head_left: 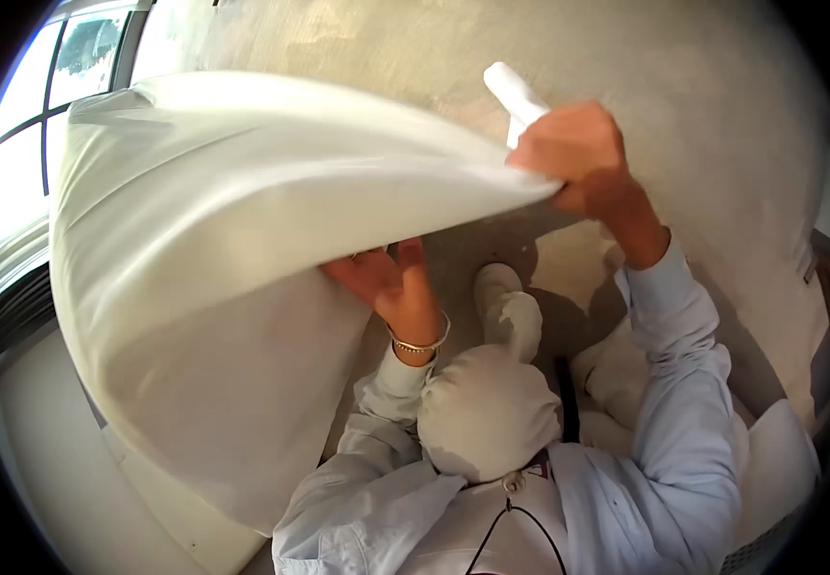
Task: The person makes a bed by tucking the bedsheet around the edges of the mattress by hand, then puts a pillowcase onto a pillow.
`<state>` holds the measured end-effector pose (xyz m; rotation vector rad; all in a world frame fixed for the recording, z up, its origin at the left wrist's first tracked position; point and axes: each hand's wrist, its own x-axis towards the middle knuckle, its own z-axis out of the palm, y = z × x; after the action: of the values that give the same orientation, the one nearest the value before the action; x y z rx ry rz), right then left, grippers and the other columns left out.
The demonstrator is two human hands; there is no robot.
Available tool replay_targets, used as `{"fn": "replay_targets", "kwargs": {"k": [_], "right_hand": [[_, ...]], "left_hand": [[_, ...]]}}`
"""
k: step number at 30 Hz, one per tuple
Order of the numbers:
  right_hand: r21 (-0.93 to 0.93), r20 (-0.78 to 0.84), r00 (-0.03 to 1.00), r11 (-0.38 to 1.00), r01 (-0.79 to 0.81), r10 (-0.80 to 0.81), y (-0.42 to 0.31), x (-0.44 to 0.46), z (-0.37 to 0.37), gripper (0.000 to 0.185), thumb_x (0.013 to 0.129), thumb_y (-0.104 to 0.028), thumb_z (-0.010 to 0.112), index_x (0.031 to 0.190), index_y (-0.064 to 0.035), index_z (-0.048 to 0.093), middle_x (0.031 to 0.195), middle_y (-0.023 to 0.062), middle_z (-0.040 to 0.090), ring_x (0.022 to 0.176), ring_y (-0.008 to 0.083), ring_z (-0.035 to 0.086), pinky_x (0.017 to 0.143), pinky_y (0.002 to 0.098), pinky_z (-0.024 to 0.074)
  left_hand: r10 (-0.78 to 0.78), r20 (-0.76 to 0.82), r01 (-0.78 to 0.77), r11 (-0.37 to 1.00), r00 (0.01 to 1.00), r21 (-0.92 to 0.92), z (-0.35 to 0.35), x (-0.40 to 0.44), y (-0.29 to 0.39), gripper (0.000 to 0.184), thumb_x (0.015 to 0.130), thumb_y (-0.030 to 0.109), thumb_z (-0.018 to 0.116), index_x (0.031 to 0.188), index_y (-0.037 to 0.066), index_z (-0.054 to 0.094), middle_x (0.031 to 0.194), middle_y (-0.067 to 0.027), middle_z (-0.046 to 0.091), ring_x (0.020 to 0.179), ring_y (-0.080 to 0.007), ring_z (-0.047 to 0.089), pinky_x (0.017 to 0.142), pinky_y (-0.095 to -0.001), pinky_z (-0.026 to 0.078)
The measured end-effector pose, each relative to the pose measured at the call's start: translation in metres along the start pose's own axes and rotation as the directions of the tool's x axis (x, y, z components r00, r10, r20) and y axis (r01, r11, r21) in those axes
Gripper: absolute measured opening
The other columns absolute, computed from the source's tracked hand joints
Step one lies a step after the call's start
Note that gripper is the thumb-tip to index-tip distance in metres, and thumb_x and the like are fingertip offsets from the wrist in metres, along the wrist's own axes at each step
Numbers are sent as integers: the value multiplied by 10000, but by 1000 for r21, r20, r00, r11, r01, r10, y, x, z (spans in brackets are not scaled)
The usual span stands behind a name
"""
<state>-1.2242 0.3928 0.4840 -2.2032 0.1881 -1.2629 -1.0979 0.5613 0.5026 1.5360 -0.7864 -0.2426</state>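
Observation:
A large white sheet of cloth point(242, 182) billows across the left and middle of the view, draped over something bulky. My right hand point(573, 158) is closed round the sheet's gathered corner and holds it raised. Below the lifted edge is my left hand point(386, 287), palm up, with the thumb apart and the fingertips partly hidden by the cloth. It touches or nearly touches the underside; nothing else shows in it. A bracelet point(420, 343) circles my left wrist.
Behind my right hand, a rolled white piece point(513, 91) lies over the concrete floor point(702, 105). A window point(46, 105) is at the upper left, with a pale panel point(70, 422) at the lower left. My bent knee point(488, 412) is at the lower middle.

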Motion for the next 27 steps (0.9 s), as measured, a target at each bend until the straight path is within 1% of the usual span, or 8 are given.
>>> {"fn": "replay_targets", "kwargs": {"k": [4,8,10,13,20,22,23,27], "right_hand": [[11,204,951,972,236,-234,-39,10,20,116,652,-153,648,652,-108,540,581,2,491,465,156,486,416,282,408],[78,199,946,967,244,-255,-44,-19,40,173,667,-140,637,606,-112,477,536,-2,407,450,149,458,400,273,380],[192,3,993,975,114,-117,-27,-36,53,234,685,-137,631,582,-124,421,527,1,332,441,133,419,384,262,341],[97,158,954,966,240,-253,-22,-17,34,271,697,-132,641,572,-125,400,519,-2,340,431,134,419,376,266,336],[386,243,894,883,266,-376,-73,-24,79,291,812,-215,607,608,-109,428,529,0,383,441,132,452,405,269,376],[431,221,894,861,270,-391,-77,-29,101,282,817,-226,600,622,-103,439,559,7,402,461,135,460,410,278,378],[513,275,881,833,205,-386,-82,-30,114,264,840,-230,576,636,-98,473,558,13,451,494,165,507,444,293,407],[633,364,864,773,44,-348,-100,-37,148,210,861,-211,527,696,-82,530,617,46,534,601,212,564,549,321,438]], "left_hand": [[-152,-79,167,957,985,238,-36,8,-14,531,799,-6,555,1278,-31,329,1247,-145,411,1140,-222,412,984,-336,302],[-72,-11,72,967,997,246,-45,1,-29,416,829,8,544,1217,-30,399,1182,-121,462,1091,-198,438,949,-318,329],[-29,36,20,972,999,235,-44,-3,-31,361,845,16,539,1187,-30,434,1149,-108,487,1066,-185,451,932,-309,342],[10,100,-32,974,995,224,-54,-2,-18,283,868,27,531,1141,-29,486,1100,-90,525,1029,-166,470,906,-296,363],[226,366,-169,969,903,-182,-76,11,81,85,823,-18,481,770,34,521,824,-107,584,723,-213,593,645,-346,508],[646,488,-650,735,586,-193,-80,19,78,76,766,-30,499,766,38,533,808,-123,583,702,-272,605,610,-375,525],[632,629,-716,678,453,-165,-83,25,84,96,721,1,557,813,23,575,857,-145,595,764,-304,613,666,-378,530],[334,842,-462,879,423,-117,-53,34,79,289,727,37,593,1015,13,581,1002,-168,595,954,-345,583,827,-444,476]]}}
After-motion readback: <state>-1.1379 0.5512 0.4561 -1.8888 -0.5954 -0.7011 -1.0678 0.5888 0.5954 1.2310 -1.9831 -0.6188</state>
